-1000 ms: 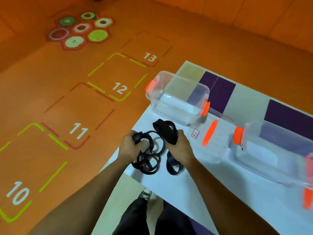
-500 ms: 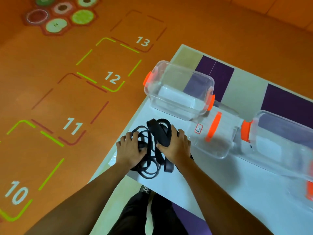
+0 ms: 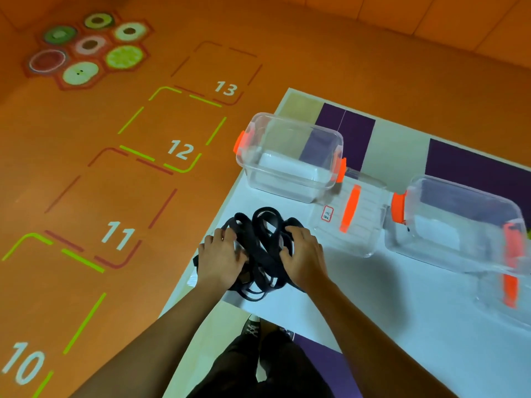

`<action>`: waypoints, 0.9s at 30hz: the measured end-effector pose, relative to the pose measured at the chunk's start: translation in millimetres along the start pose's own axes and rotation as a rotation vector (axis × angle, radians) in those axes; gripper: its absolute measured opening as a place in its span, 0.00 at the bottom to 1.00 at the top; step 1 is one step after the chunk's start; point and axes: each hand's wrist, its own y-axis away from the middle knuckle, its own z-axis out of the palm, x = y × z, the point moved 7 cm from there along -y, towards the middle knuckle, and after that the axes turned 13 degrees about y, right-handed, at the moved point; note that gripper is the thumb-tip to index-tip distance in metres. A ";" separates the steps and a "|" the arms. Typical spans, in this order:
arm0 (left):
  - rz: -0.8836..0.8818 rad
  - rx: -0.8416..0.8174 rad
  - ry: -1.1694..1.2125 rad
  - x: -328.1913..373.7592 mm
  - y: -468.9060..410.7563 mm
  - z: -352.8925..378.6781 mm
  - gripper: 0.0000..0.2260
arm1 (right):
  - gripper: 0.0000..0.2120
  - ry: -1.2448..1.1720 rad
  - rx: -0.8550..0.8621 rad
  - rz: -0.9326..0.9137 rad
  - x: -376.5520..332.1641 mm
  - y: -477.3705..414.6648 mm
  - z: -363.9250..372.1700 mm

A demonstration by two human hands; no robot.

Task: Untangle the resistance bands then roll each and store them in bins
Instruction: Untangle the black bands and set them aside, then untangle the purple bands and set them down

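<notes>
1. Near the middle of the frame, on the left corner of the white tabletop (image 3: pixel 388 311), we see the tangle of flat black resistance bands (image 3: pixel 265 225) lying in a loose heap of loops.
2. Our left hand (image 3: pixel 219 261) covers the heap's left side, with the fingers bent down over the strands and the thumb tucked against them, so it grips the tangle.
3. Our right hand (image 3: pixel 306 261) covers the right side, its fingers hooked into the loops and holding them.
4. Just above the heap stands a clear plastic bin with orange latches (image 3: pixel 290 159), open-topped; we read no brand on it.
5. A second clear plastic bin (image 3: pixel 465 225) with the same orange latches stands at the right edge of the frame.
6. Between the two bins a clear ribbed lid (image 3: pixel 365 222) lies flat. It carries an orange strip and a small red-bordered white label (image 3: pixel 327 213), whose writing is too small for us to read.
7. Left of the table, on the orange floor (image 3: pixel 71 182), white numerals run from lower left to upper middle: 10 (image 3: pixel 24 366), 11 (image 3: pixel 117 235), 12 (image 3: pixel 179 149), 13 (image 3: pixel 226 88).
8. At upper left sits a cluster of hexagonal fruit-slice floor decals (image 3: pixel 86 50).
</notes>
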 end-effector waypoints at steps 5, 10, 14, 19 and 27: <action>0.014 -0.018 -0.191 -11.3 4.5 -1.9 0.20 | 0.21 -0.031 0.033 0.057 2.3 21.6 -9.4; 0.303 -0.073 -0.077 31.4 16.7 6.9 0.10 | 0.20 -0.022 0.092 0.121 20.0 42.3 -24.4; 0.492 -0.153 -0.007 64.3 32.3 15.7 0.10 | 0.17 -0.036 0.161 0.145 20.2 60.8 -32.5; 0.664 -0.168 -0.049 106.3 69.7 30.0 0.15 | 0.16 -0.034 0.250 0.187 39.4 108.6 -41.1; 0.913 -0.148 -0.096 197.9 137.1 51.1 0.13 | 0.22 -0.035 0.384 0.355 104.8 192.8 -77.6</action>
